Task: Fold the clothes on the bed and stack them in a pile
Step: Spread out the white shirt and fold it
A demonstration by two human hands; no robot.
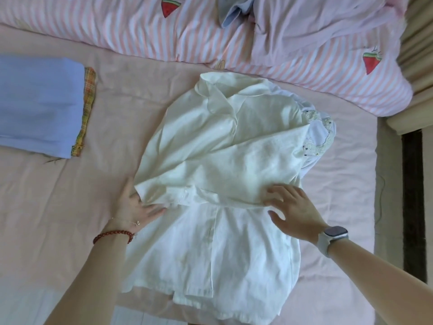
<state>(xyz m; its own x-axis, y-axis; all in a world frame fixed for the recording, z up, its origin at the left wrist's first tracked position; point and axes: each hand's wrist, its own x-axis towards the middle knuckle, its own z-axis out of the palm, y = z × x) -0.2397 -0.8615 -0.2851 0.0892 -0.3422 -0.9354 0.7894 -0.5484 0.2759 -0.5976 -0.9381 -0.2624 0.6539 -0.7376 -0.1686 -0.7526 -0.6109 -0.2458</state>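
Note:
A white button shirt [210,249] lies spread on the pink bed sheet [46,207], with its upper half and sleeves folded across its middle. Under its right side peeks a white garment with a lace collar [318,134]. My left hand [133,205] lies flat on the sheet at the left edge of the folded sleeve, fingers straight. My right hand [290,207] rests on the shirt at the right end of the fold, fingers spread and relaxed. At the left lies a folded pile: a light blue garment [39,104] on top of a plaid one [87,109].
A pink striped duvet [304,43] with watermelon prints is bunched along the far side of the bed. A blue-grey garment [234,12] lies on it at the top. The bed's right edge meets a beige curtain [417,66] and dark floor.

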